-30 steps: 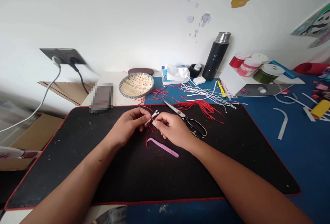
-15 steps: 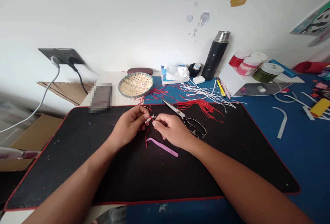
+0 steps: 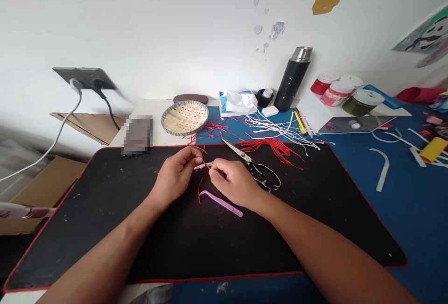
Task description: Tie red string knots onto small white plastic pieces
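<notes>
In the head view, the person's two forearms reach in over a black mat (image 3: 210, 248) with a red edge. Nearest on its bare middle lie pink tweezers (image 3: 222, 202), their bent tip beside a red scrap of cord (image 3: 199, 193). Just beyond, the left hand (image 3: 175, 173) and right hand (image 3: 236, 182) face each other, near but apart. Each has thumb and forefinger pinched on a red cord (image 3: 206, 165), which spans the small gap between them above the mat. A white piece (image 3: 199, 167) shows at the same spot, partly hidden by the fingers; which hand bears it cannot be told. Scissors (image 3: 241, 152) lie open just past the right hand, their handles partly behind it. Farther off are loose red cords (image 3: 271, 146) and, beyond those, white cords (image 3: 280, 129). A woven basket (image 3: 173, 118) sits beyond the left hand. At the back, near the wall, stand a tissue box (image 3: 223, 108) and a black flask (image 3: 292, 84) with a silver cap.
</notes>
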`<state>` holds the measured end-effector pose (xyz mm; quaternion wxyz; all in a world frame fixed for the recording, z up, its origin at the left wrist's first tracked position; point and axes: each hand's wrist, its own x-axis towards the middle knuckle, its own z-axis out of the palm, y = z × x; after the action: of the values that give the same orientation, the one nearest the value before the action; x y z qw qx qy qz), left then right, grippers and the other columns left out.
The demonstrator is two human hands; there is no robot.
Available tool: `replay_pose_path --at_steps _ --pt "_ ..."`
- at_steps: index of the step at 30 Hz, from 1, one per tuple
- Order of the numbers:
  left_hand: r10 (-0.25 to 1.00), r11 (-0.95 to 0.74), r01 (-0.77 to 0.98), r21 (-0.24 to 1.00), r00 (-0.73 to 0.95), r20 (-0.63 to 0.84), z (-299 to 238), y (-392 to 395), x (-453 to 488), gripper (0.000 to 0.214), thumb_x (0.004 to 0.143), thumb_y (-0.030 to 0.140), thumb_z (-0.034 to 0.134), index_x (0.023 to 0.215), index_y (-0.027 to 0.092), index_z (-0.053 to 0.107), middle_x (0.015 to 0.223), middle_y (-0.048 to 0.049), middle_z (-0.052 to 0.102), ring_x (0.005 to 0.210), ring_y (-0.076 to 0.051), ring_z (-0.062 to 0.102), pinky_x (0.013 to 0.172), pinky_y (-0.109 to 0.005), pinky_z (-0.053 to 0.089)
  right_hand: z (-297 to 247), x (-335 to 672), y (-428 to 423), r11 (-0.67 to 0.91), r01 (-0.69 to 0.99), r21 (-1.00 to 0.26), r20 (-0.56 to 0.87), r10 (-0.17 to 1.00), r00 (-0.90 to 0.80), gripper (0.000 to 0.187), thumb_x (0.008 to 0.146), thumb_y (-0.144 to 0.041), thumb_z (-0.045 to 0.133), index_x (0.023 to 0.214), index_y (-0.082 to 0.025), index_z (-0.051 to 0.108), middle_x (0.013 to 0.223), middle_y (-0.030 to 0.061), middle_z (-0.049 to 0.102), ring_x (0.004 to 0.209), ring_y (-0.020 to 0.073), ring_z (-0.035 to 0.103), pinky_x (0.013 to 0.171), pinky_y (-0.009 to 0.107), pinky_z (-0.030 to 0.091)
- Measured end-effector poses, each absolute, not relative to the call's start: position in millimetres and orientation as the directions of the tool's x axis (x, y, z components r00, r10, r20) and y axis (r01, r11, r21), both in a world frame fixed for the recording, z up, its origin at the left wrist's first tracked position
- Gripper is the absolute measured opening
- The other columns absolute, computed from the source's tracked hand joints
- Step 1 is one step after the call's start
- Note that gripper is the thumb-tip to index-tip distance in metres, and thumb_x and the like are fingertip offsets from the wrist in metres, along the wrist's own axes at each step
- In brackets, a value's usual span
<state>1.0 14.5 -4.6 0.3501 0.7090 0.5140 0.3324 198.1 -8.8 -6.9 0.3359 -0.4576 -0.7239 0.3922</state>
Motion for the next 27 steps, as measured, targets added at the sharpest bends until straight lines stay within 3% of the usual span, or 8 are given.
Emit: replay_pose_path --at_steps 5,9,17,22,27 --pt "0.968 -0.23 0.616 0.754 0.222 0.115 -5 16 2 0.017 0.096 0.031 0.052 0.086 0.022 0.062 0.075 0.002 0.064 0.07 -0.017 0.055 0.067 -0.027 0.04 -11 196 -10 0.278 0.398 -0.874 0.139 0.929 -0.343 0.025 0.093 -0.021 0.052 0.07 -0.021 0.045 0.059 -0.0057 0.047 0.055 0.0105 0.042 0.056 0.026 0.025" --pt "0.977 -0.199 0.613 0.765 0.183 0.108 -9 18 0 0.017 0.096 0.032 0.054 0.086 0.022 0.063 0.076 0.0018 0.064 0.07 -0.017 0.055 0.068 -0.027 0.041 -12 195 -11 0.279 0.397 -0.874 0.146 0.932 -0.333 0.026 0.093 -0.02 0.054 0.069 -0.021 0.044 0.059 -0.0061 0.045 0.055 0.0101 0.04 0.056 0.025 0.025" --pt "0.963 -0.05 0.244 0.969 0.268 -0.017 -15 17 1 0.02 0.101 0.039 0.059 0.092 0.021 0.059 0.075 0.0029 0.059 0.055 -0.012 0.049 0.054 -0.026 0.04 -12 196 -12 0.259 0.399 -0.88 0.099 0.92 -0.379 0.02 0.09 -0.017 0.057 0.072 -0.02 0.051 0.061 -0.0064 0.049 0.056 0.0096 0.043 0.056 0.025 0.028" --pt "0.968 -0.138 0.193 0.971 0.232 0.092 -11 11 2 0.019 0.103 0.038 0.06 0.096 0.021 0.06 0.077 0.0013 0.062 0.059 -0.013 0.056 0.057 -0.026 0.045 -8 200 -10 0.2 0.314 -0.928 0.042 0.894 -0.446 0.023 0.1 -0.028 0.055 0.079 -0.019 0.058 0.066 -0.005 0.054 0.058 0.0098 0.047 0.056 0.023 0.032" --pt "0.957 -0.226 0.15 0.963 0.221 0.19 -3 5 3 0.018 0.103 0.037 0.062 0.096 0.021 0.062 0.082 -0.0008 0.067 0.066 -0.014 0.06 0.062 -0.027 0.049 -9 203 -8 0.013 0.184 -0.983 -0.075 0.885 -0.46 0.032 0.106 -0.044 0.05 0.088 -0.02 0.06 0.057 -0.0061 0.052 0.049 0.0097 0.051 0.051 0.021 0.039"
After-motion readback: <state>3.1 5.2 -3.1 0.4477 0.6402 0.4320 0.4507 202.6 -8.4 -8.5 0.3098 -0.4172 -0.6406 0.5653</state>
